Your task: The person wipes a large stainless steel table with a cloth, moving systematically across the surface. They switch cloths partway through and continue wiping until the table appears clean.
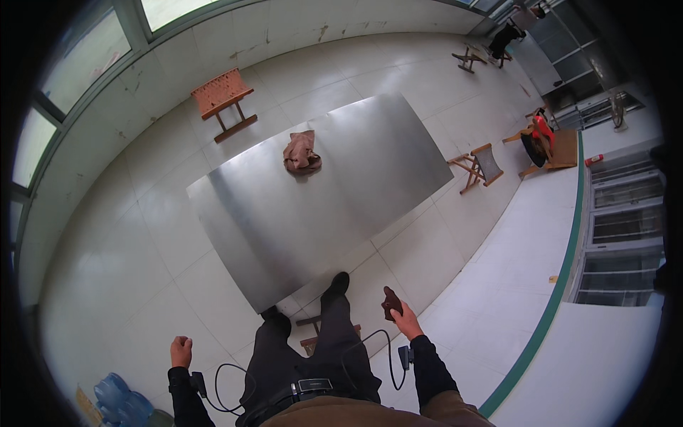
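Observation:
My right hand (406,320) is closed around a dark maroon item (391,303), perhaps folded leather or cloth; it is held out over the floor at the right of my legs. My left hand (181,351) is at the lower left, its fingers curled, with no object showing in it. In front of my feet lies a large grey metal sheet or low metal-topped table (320,213). A crumpled brownish-pink cloth (302,153) rests near its far edge. Both hands are apart from the metal surface. Cables run near both wrists.
Folding stools stand beyond the metal surface (223,95) and at its right (480,164); another (309,341) is between my legs. A wooden chair (565,149) holds red and black things. Blue water bottles (120,400) are at lower left. A person (515,32) is far off, upper right.

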A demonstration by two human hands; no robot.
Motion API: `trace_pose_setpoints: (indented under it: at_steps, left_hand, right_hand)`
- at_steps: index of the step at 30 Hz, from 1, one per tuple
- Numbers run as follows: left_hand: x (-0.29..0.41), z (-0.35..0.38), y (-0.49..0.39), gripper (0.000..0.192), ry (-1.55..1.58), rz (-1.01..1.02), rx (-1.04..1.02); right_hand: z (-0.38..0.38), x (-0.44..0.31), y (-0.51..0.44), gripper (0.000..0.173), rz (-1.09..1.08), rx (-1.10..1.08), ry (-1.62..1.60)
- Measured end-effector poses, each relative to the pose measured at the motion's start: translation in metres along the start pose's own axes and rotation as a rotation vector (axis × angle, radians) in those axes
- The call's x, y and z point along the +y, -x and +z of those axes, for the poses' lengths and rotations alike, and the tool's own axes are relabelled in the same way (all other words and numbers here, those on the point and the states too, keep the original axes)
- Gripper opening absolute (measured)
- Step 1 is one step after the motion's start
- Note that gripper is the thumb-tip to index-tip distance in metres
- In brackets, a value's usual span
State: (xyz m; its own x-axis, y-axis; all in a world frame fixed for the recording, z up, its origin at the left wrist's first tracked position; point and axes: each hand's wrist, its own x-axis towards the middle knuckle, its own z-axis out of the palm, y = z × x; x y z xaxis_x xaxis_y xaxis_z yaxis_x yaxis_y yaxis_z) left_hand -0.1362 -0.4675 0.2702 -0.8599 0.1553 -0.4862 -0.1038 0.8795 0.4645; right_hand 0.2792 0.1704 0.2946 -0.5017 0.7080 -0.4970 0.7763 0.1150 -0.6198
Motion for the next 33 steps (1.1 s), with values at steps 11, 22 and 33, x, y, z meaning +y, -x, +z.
trace_pose_setpoints:
  at_steps: [11,22,33]
  left_hand:
    - [0.071,0.136,-0.009,0.028,0.02,-0.12,-0.058]
    - [0.095,0.257,-0.112,0.072,0.15,-0.255,-0.001]
    - [0.09,0.309,-0.12,0.058,0.494,-0.204,0.061]
  right_hand:
    - [0.002,-0.018,-0.243,0.053,-0.36,-0.127,0.275]
    - [0.072,-0.012,-0.332,0.058,-0.479,0.117,0.582]
    - [0.093,-0.001,-0.329,0.054,-0.551,0.318,0.643]
